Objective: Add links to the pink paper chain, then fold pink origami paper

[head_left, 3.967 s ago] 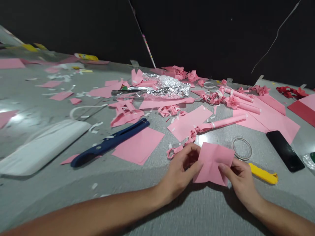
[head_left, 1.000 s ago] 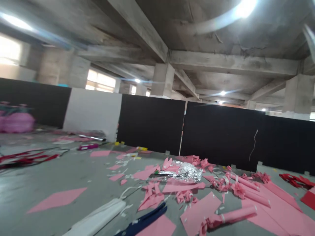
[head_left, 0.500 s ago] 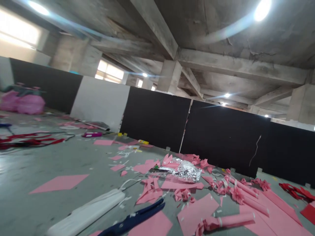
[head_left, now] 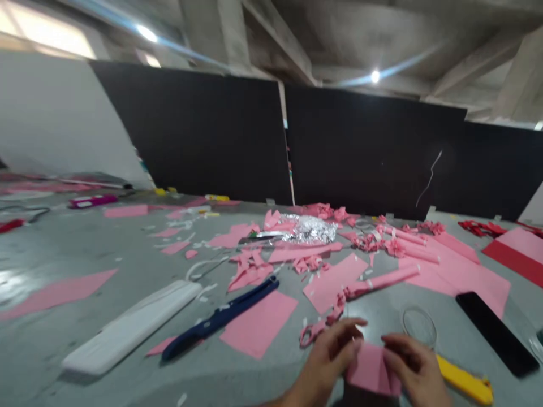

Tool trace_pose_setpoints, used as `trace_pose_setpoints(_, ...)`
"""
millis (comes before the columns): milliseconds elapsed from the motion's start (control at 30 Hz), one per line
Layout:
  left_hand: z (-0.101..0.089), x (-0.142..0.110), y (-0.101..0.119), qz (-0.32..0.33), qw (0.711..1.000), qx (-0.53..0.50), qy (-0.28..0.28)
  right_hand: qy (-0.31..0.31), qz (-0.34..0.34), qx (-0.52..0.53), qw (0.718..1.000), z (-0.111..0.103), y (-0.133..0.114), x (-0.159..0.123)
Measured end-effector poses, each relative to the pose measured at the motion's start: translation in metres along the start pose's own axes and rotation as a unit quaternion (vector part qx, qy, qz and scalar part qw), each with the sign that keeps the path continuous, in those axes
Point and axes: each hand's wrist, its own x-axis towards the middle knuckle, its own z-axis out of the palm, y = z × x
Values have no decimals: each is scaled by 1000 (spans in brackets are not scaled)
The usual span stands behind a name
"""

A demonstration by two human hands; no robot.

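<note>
My L hand (head_left: 326,362) & R hand (head_left: 419,370) blurry, cut @ btm; pink paper (head_left: 368,367) partly hid behind 'em; green thing (head_left: 540,337) cut @ rt edge.

Left hand (head_left: 326,362): bare grey counter (head_left: 250,376) to its left, up to the long navy-blue tool (head_left: 220,317) and the flat pink paper sheet (head_left: 265,322) partly under it. Ahead of both hands, short bare lane between the crumpled pink paper chain (head_left: 338,310) and thin round grey ring (head_left: 434,329); rolled pink paper tube (head_left: 392,278) crosses behind. Right hand (head_left: 416,367): yellow plastic cutter (head_left: 465,381) just beside it, then a gap before the flat black phone (head_left: 496,333). Tall black panels (head_left: 373,152) block the rear.
</note>
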Motion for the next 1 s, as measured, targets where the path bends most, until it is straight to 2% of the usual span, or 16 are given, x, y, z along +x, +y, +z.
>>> trace_pose_setpoints(100, 2, -1, 11, -19, 998, -59, -17, 27, 17, 24, 999, -3, -4, 3)
trace_pose_setpoints(267, 7, 1, 25, -38, 997, 5, -70, 1, 31, 26, 999, -6, -8, 1)
trace_pose_setpoints(333, 8, 0, 24, -38, 997, 32, -58, -17, -12, -11, 1000, -8, -8, -3)
trace_pose_setpoints(367, 9, -1, 24, -27, 998, 46, -39, -24, -57, -35, 997, -8, -9, -6)
trace_pose_setpoints(433, 8, -4, 23, 32, 996, 86, 3, -41, -189, -87, 977, -10, -11, -10)
trace_pose_setpoints(500, 6, -8, 24, 126, 981, 146, 22, -63, -308, -142, 939, -11, -13, -12)
trace_pose_setpoints(567, 5, -13, 26, 221, 953, 206, 11, -69, -376, -182, 906, -12, -14, -12)
trace_pose_setpoints(633, 3, -16, 30, 297, 922, 248, -1, -46, -393, -200, 897, -12, -12, -11)
trace_pose_setpoints(700, 2, -18, 33, 350, 892, 287, 1, 10, -352, -188, 917, -12, -9, -9)
trace_pose_setpoints(767, 1, -18, 35, 382, 866, 321, 13, 75, -262, -136, 953, -10, -7, -7)
trace_pose_setpoints(833, 1, -17, 35, 403, 848, 343, 23, 116, -161, -41, 979, -7, -5, -6)
trace_pose_setpoints(900, 2, -16, 35, 416, 838, 351, 28, 116, -80, 46, 989, -5, -3, -8)
trace_pose_setpoints(1000, 3, -16, 35, 422, 830, 362, 36, 73, 13, 107, 991, -3, 3, -15)
